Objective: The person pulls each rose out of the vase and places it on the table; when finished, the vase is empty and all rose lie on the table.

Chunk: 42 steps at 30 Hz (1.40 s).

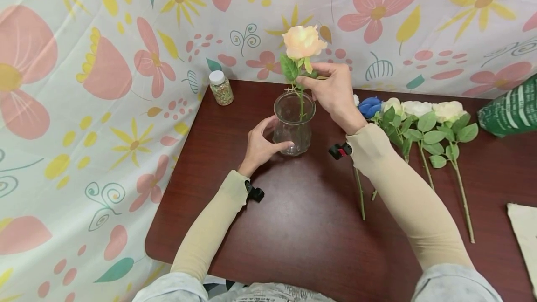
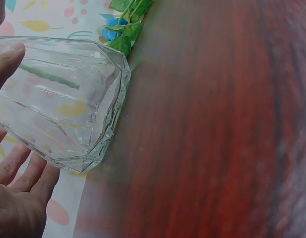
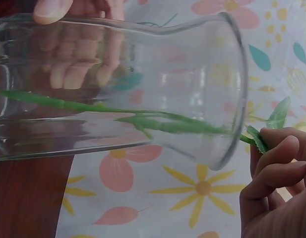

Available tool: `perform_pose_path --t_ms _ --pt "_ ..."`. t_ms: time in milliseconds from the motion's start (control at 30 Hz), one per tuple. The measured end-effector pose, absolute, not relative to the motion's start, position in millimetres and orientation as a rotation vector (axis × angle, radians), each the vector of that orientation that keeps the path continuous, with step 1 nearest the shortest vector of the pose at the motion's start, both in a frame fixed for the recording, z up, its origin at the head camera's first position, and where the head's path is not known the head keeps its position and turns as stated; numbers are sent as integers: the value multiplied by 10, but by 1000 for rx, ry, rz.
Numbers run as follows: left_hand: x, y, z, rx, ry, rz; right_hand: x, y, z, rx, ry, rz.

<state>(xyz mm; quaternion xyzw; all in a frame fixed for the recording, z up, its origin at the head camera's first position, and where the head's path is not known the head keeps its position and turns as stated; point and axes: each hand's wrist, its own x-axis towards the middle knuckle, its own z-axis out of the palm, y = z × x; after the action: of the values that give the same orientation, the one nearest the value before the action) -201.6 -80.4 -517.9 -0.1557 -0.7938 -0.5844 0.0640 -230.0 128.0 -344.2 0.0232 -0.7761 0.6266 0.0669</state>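
A peach rose (image 1: pixel 304 42) stands upright over the clear glass vase (image 1: pixel 292 132), its lower stem inside the glass. My right hand (image 1: pixel 335 88) pinches that stem just above the rim, thumb against the leaves; in the right wrist view the green stem (image 3: pixel 172 121) runs down through the vase neck. My left hand (image 1: pixel 262 144) holds the vase low on its left side, thumb in front and fingers behind. The left wrist view shows the faceted vase base (image 2: pixel 110 124) and the left thumb (image 2: pixel 8 62) on the glass.
Right of the vase lie several cut flowers: a blue rose (image 1: pixel 370 106) and pale roses (image 1: pixel 449 111) with long stems. A white-capped jar (image 1: pixel 221 88) stands at the back left corner. A green bag (image 1: pixel 509 106) and a beige cloth (image 1: pixel 524 236) are at the right.
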Motion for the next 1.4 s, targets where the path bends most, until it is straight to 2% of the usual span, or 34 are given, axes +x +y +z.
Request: perform_pose_path --t_ms 533,967,1400 --pt "-2016 -802 -5189 -474 -2391 -1782 -2268 1502 -3189 50 -1864 2276" --pt "-2012 -805 -5195 -472 -2390 -1779 -2215 1620 -3114 -49 -1601 2433" --pt "-2023 -809 -5189 -493 -2370 -1781 -2097 1811 -2850 4 -1259 2530"
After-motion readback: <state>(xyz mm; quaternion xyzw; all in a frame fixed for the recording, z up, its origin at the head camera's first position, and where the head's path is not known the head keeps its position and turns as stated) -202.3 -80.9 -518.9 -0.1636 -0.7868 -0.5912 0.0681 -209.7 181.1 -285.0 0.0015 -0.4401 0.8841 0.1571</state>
